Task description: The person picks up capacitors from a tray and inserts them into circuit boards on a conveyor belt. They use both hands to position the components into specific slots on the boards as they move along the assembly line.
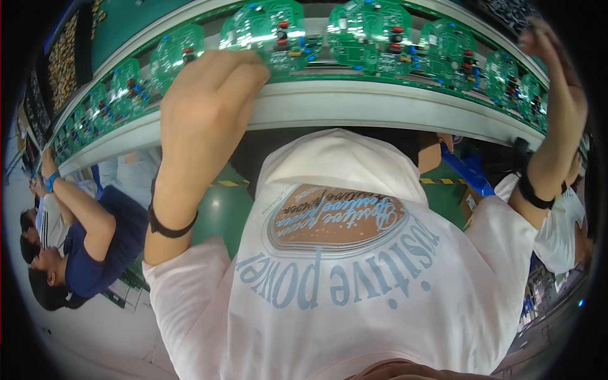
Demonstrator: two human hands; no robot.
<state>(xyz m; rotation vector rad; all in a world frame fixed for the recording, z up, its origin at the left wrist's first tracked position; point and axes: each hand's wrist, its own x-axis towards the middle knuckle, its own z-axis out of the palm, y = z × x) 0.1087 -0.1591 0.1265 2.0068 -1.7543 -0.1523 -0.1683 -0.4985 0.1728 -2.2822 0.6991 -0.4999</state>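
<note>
My left hand [212, 95] is over the near edge of a row of green circuit boards, its fingers bent inward and closed. The fingertips are turned away, so what they hold, if anything, is hidden. Right beside it lies a circuit board [263, 31] carrying red, black and blue components, and another circuit board [370, 38] sits further right. My right hand [557, 60] is raised at the far right, beyond the end boards, close to a dark heap of small parts [510, 11]. Its fingers look stretched out and slightly blurred, and I see nothing in them.
A pale metal rail [380, 104] runs along the near side of the boards, curving across the view. Bins of small yellowish parts [63, 69] stand at the far left. A co-worker in dark blue [114, 228] works at the left; another person in white [557, 234] is at the right.
</note>
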